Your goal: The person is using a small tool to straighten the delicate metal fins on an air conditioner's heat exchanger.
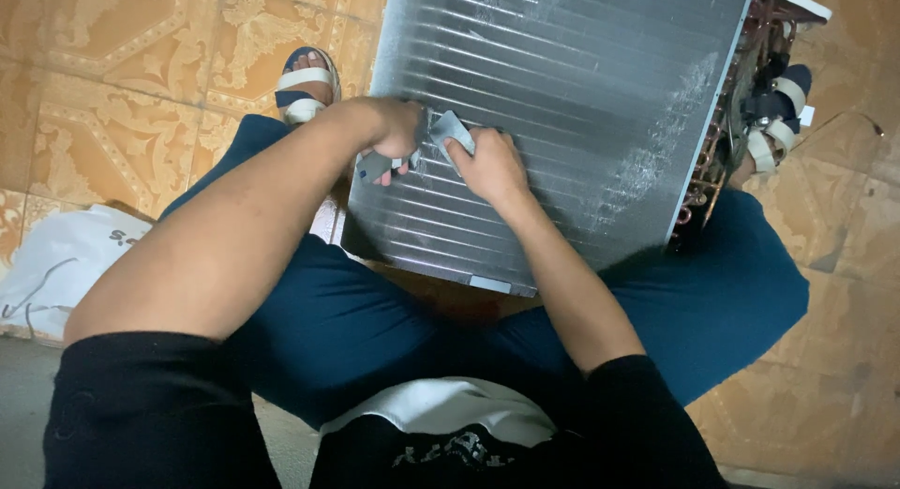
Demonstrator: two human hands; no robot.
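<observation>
On finned coil [562, 105], right hand [492, 165] pinching grey cloth [450, 130]

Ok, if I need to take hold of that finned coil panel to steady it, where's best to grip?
Probably the finned coil panel is best gripped by its bare metal left edge, coming from the left side. The right edge carries copper tube bends, and the face is thin fins. The left hand and right hand already work mid-face.

The finned coil panel [562, 105] runs off the top edge. The grey tool [450, 131] is mostly hidden by both hands' fingers [464, 151], its shape unclear.
</observation>
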